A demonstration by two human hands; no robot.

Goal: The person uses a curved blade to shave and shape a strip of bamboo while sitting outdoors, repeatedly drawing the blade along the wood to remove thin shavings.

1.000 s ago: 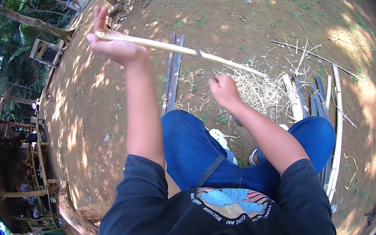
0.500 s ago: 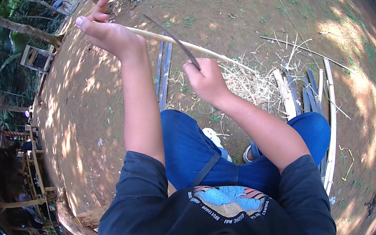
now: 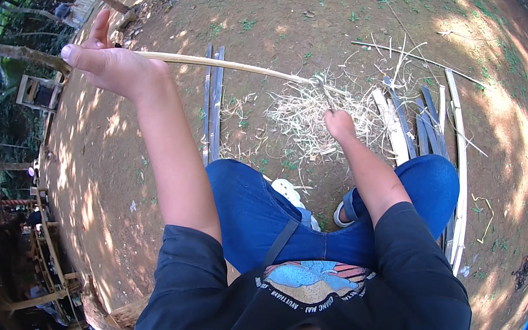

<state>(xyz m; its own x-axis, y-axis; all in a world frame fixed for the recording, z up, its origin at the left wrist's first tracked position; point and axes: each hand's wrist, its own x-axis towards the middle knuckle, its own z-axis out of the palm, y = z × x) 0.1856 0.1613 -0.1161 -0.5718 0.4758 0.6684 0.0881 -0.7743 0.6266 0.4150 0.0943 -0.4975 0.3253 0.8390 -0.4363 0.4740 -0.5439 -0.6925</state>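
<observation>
"What has moved?"

"The right hand (image 3: 340, 125), half a second ago near the middle of the pale strip (image 3: 223, 64), is now by its right end, over the shavings (image 3: 296, 119)."

"And what lies around?"

"Two dark slats (image 3: 214, 99) lie on the dirt, the strip passing above them. The shavings spread below its right end; whether they touch, I cannot tell. Farther right, more dark slats (image 3: 428, 129) and a pale board (image 3: 393, 123) lie near the jeans-clad knee (image 3: 429, 185)."

"Which way does it point?"

"Its long axis runs side to side before the person, dipping slightly rightward."

"The hands?"

"Apart. The right makes a fist around a knife (image 3: 323, 88), its blade blurred. The left hand (image 3: 114, 66) is at the strip's left end, thumb extended; its grip I cannot tell."
</observation>
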